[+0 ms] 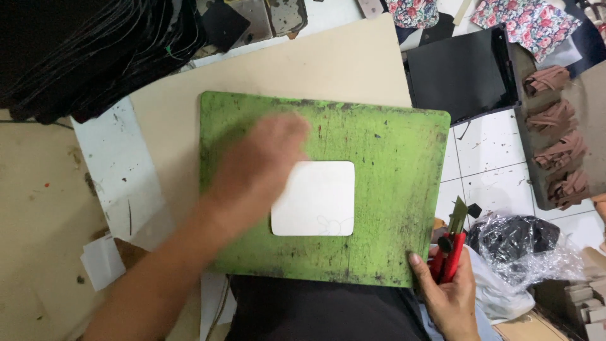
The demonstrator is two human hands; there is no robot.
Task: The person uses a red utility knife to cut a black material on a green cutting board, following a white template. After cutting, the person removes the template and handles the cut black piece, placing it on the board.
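Note:
A worn green cutting board (385,189) lies in front of me. On its middle rests a white square piece with rounded corners (322,202). My left hand (255,167), blurred by motion, lies flat over the board and covers the white piece's left edge. My right hand (448,293) is at the board's lower right corner. It grips a red utility knife (452,249) with its blade pointing up, and its thumb touches the board's edge.
A tan sheet (315,66) lies under the board. Black material (88,50) is piled at top left, a black box (464,72) at top right. Brown leather tassels (558,142) line the right side. A crumpled plastic bag (527,249) sits near my right hand.

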